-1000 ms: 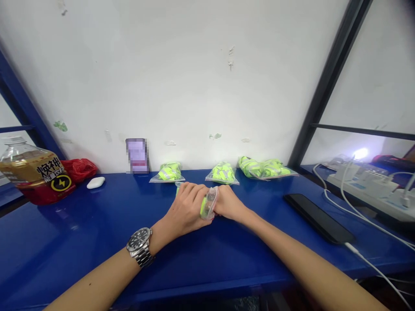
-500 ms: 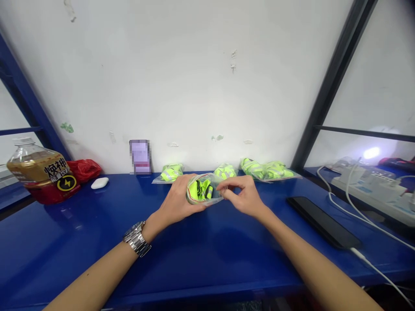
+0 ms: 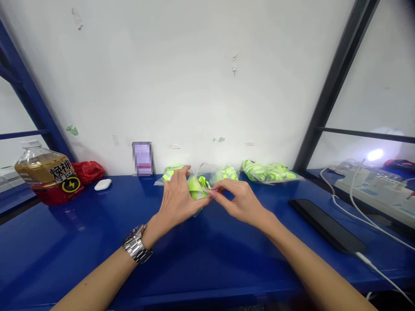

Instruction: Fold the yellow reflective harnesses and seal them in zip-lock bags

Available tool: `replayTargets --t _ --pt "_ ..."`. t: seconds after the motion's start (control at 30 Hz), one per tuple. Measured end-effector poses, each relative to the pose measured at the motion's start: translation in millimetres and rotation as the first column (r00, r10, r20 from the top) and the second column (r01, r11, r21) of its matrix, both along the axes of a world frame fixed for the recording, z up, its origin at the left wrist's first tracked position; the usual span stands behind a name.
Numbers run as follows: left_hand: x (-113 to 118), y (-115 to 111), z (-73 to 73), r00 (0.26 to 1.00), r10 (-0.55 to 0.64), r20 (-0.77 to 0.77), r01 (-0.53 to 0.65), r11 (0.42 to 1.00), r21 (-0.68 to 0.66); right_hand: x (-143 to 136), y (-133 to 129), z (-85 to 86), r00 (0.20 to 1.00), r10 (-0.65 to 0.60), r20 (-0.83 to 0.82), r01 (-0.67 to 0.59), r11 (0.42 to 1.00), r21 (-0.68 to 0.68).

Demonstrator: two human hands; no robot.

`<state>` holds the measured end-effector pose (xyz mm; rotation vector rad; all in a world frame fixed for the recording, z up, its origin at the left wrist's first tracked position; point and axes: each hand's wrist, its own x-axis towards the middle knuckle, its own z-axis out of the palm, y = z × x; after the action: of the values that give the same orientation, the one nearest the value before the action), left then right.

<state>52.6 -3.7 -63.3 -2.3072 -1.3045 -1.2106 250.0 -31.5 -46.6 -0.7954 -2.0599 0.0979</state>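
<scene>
Even, fairly bright light fills the view and lies flat and pale across the wall. At the right, a small white lamp glares, its core blown out, with a bluish-violet halo spreading onto the wall behind. The glossy blue desk carries soft reflections and dim, dark patches at its left. The wide lens makes the posts at both sides lean outward, and the far upper-right corner darkens. A phone screen is broken into coarse pixel blocks, and fine detail looks slightly soft.
</scene>
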Motion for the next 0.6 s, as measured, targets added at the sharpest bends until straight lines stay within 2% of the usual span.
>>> replayTargets --t 0.1,0.17,0.23,0.33,0.43,0.6 --pt "-11.8 1.8 19.7 0.977 -0.211 -0.041 0.205 0.972 -0.116 10.7 5.7 10.0 1.000 -0.001 0.005 0.001 1.000 0.004" --pt "-19.5 5.2 35.8 0.931 -0.365 -0.016 0.357 0.917 -0.177 15.8 8.5 18.2 0.999 0.031 0.036 -0.030 0.999 -0.016" --pt "-26.1 10.8 52.5 0.899 -0.438 0.019 0.430 0.874 -0.226 18.8 11.3 26.5 0.996 0.070 0.059 -0.068 0.997 -0.037" --pt "-35.0 21.9 74.7 0.885 -0.465 -0.020 0.438 0.848 -0.299 23.7 18.3 37.5 0.992 0.089 0.095 -0.086 0.996 -0.037" --pt "-43.1 30.9 89.6 0.879 -0.461 -0.118 0.391 0.841 -0.374 32.6 29.2 45.3 0.987 0.072 0.146 -0.068 0.997 -0.031" --pt "-46.7 32.7 95.8 0.874 -0.472 -0.114 0.384 0.815 -0.433 43.3 41.4 54.3 0.988 0.012 0.151 -0.007 0.999 -0.038"
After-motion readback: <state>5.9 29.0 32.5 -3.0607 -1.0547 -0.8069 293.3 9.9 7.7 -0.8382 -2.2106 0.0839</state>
